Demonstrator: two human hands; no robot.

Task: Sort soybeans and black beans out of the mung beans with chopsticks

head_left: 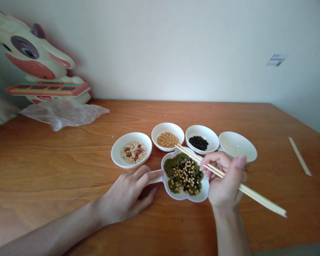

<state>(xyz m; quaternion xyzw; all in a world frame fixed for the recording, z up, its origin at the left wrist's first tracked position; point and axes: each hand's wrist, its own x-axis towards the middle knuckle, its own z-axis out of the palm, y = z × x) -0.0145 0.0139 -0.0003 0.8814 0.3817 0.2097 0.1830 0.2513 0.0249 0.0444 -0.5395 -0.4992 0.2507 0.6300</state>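
Head view: right fingers (216, 158) around wooden chopsticks (264, 202), left fingers (149, 176) on handle (155, 180) of scalloped dish (196, 198), grip unclear.

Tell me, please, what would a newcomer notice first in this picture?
The big cow-shaped toy at the far left likely draws the eye first. Next comes the flower-shaped dish of mixed beans near the centre, the left hand at its handle, while the right hand holds chopsticks above it.

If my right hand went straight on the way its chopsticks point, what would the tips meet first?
Probably the white bowl of yellow beans: the chopsticks in your right hand point at its near right side. Depth is unclear, so the tips may already touch it.
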